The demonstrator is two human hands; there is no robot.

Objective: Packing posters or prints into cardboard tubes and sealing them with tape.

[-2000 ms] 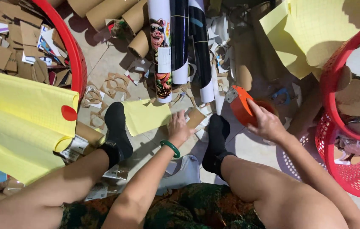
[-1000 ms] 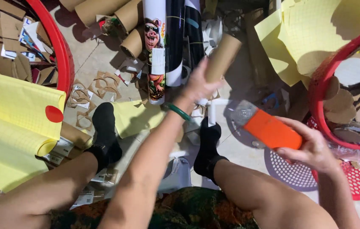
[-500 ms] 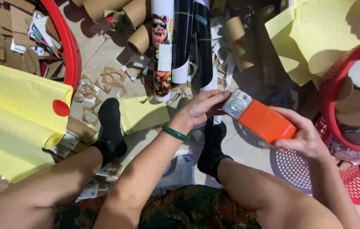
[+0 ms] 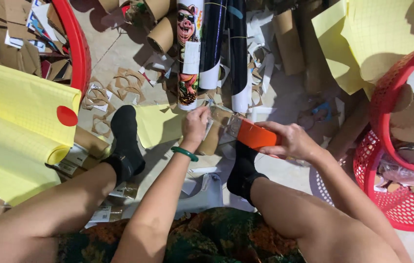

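Observation:
My right hand grips an orange tape dispenser just above my right foot in a black sock. A strip of clear tape runs from its metal front to my left hand, which pinches the strip's end. The left wrist wears a green bracelet. Both hands hover over a brown cardboard tube lying on the floor between my feet. Whether the tape touches the tube I cannot tell.
Printed and black rolls and cardboard tubes lie ahead. Yellow paper rolls sit at left beside a red basket rim. A red basket with cardboard discs stands at right. Cardboard cutouts litter the floor.
My left hand raised a cardboard tube, then came down to the dispenser's front and drew tape out to the left. My right hand carried the dispenser in from the right basket.

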